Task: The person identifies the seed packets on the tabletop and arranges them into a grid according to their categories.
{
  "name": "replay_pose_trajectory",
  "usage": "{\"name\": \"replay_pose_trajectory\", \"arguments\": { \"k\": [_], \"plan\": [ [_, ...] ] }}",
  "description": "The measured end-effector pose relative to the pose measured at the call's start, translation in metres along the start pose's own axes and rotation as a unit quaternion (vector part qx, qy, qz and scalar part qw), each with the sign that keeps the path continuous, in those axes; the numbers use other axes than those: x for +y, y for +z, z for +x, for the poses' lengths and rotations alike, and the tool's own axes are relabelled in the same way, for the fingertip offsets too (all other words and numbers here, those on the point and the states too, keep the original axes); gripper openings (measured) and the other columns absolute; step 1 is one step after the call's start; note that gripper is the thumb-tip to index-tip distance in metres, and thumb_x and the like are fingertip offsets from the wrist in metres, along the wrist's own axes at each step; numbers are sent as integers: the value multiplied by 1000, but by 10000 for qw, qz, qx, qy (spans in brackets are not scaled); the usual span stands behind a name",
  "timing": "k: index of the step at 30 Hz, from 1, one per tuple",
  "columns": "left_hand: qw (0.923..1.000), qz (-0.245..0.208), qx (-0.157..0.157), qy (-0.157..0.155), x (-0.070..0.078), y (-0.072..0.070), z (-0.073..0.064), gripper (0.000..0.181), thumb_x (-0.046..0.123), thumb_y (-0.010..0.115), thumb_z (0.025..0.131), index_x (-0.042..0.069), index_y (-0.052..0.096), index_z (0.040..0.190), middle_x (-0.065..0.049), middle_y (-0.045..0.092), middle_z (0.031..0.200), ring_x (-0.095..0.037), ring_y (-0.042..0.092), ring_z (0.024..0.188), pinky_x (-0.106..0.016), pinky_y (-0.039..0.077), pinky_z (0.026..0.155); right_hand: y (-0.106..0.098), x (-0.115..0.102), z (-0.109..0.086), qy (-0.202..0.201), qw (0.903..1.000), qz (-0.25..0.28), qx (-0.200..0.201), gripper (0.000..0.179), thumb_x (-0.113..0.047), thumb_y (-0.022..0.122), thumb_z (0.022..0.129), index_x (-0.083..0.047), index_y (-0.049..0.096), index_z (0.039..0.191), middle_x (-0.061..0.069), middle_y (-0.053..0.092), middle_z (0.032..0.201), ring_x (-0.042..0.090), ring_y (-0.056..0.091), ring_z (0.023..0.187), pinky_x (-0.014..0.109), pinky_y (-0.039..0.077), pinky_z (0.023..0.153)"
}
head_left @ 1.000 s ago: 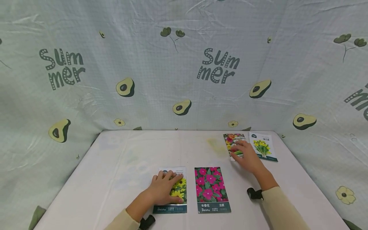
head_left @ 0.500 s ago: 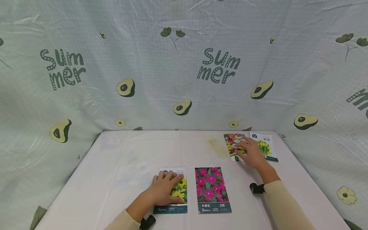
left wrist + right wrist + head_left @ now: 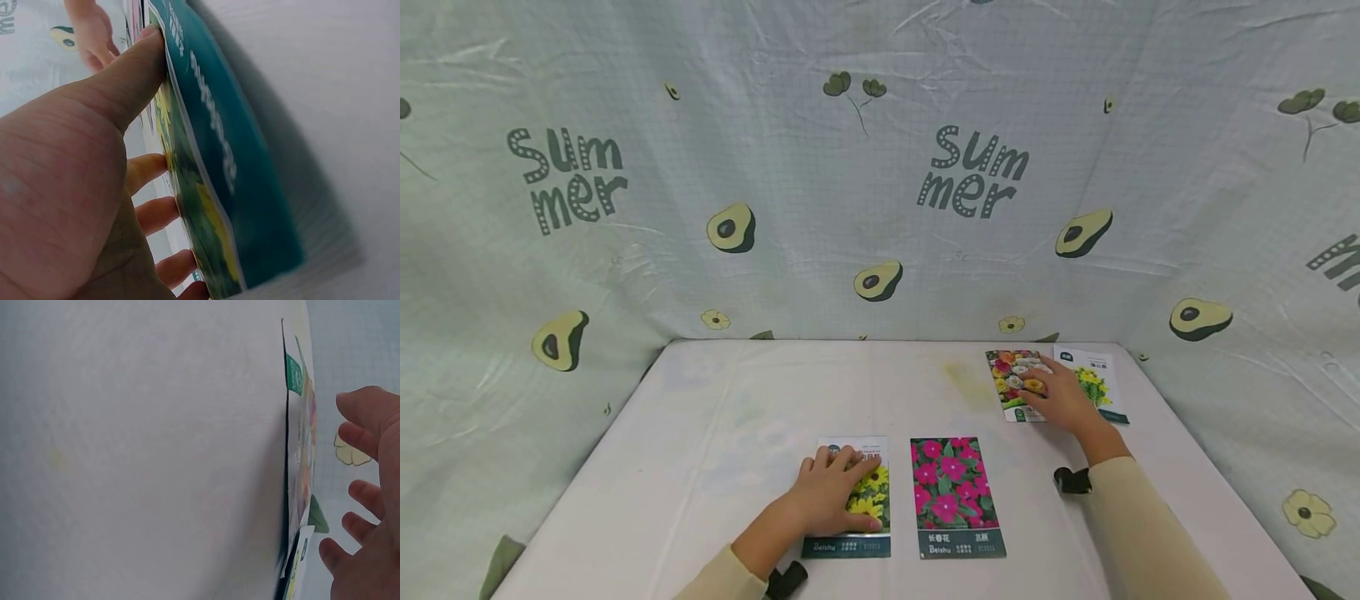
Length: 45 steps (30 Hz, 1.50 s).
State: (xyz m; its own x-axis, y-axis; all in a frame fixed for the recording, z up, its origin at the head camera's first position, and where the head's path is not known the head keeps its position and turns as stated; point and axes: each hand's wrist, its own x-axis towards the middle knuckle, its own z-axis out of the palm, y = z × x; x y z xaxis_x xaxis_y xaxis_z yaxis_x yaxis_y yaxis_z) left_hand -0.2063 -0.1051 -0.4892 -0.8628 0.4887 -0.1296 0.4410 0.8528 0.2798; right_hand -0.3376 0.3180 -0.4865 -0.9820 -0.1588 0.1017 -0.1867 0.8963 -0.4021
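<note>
My left hand (image 3: 831, 497) rests with fingers spread on a flower seed packet (image 3: 870, 506) with yellow blooms and a dark teal band. In the left wrist view, the thumb and fingertips touch the face of this packet (image 3: 212, 144). At the back right, my right hand (image 3: 1063, 402) hovers over a seed packet (image 3: 1004, 382) printed with multicoloured flowers, covering its right part. The right wrist view shows the loosely spread fingers (image 3: 365, 497) apart from this packet (image 3: 297, 444), holding nothing. A pink-flowered seed packet (image 3: 953, 492) lies between the hands, nearer the front.
A white seed packet (image 3: 1093, 371) with yellow flowers lies beside the multicoloured one, near the table's right edge. The white-covered table (image 3: 737, 417) meets a patterned cloth backdrop (image 3: 805, 192) at the back and sides.
My right hand has shifted a little to the right, uncovering more of the multicoloured packet, which stays in place. The left hand stays on the yellow-flowered packet.
</note>
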Motion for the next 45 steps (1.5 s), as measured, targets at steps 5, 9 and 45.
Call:
{"name": "replay_pose_trajectory", "arguments": {
  "k": [5,9,45],
  "plan": [
    [10000,11,3,-24,2,0,-1,89,71,73,80,29,47,154,-6,50,140,-32,41,116,-51,37,90,1,0,3,-23,9997,-10,-244,50,-32,65,101,-6,58,143,31,24,164,57,23,148,73,26,113],
    [10000,10,-4,-40,3,-1,-1,89,71,73,79,29,47,154,-6,50,141,-32,41,116,-52,37,91,2,0,7,13,9990,-1,-448,54,-37,63,102,-7,55,147,30,25,164,56,23,149,72,26,113],
    [10000,-84,40,33,3,-2,-3,89,70,74,79,29,48,153,-6,50,141,-30,41,116,-49,35,88,7,-5,29,-246,9944,-568,-857,49,-30,56,105,-2,54,146,32,42,153,52,38,143,64,33,114]
  ]
}}
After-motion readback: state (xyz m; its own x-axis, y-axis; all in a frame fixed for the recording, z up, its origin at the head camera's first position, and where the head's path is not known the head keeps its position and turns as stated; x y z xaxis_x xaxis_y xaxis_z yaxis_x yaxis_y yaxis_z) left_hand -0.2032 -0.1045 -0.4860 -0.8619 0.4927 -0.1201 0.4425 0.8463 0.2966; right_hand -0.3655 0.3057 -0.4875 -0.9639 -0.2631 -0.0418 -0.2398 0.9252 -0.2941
